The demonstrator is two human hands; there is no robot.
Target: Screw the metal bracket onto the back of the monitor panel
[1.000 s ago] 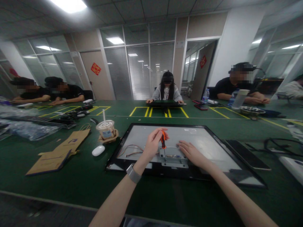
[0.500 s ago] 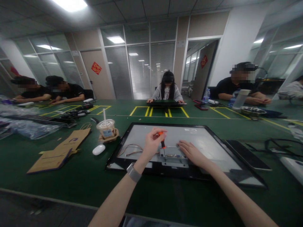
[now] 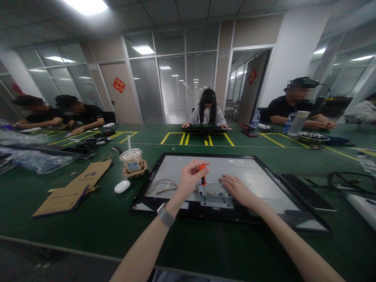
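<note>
My left hand (image 3: 193,176) is closed around the orange-and-black handle of a screwdriver (image 3: 202,175), held nearly upright. Its tip points down at a metal bracket (image 3: 219,202) with connector ports; whether it sits in a screw I cannot tell. The bracket lies at the near edge of a flat display panel (image 3: 252,172) with a black frame and a grey back. My right hand (image 3: 235,188) lies flat, fingers stretched out, on the panel and the bracket's far right side. Thin cables (image 3: 163,184) run across the panel left of the bracket.
Left of the panel are a white mouse (image 3: 122,186), a drink cup (image 3: 131,160) in a carton holder and a paper bag (image 3: 75,188). A black flat part (image 3: 307,191) lies on the right. Across the green table (image 3: 96,231) sit several people.
The screwdriver handle has tilted slightly, and my left fingers have shifted around its top. My right hand stays in place. A co-worker's hand at the far left has moved over the table.
</note>
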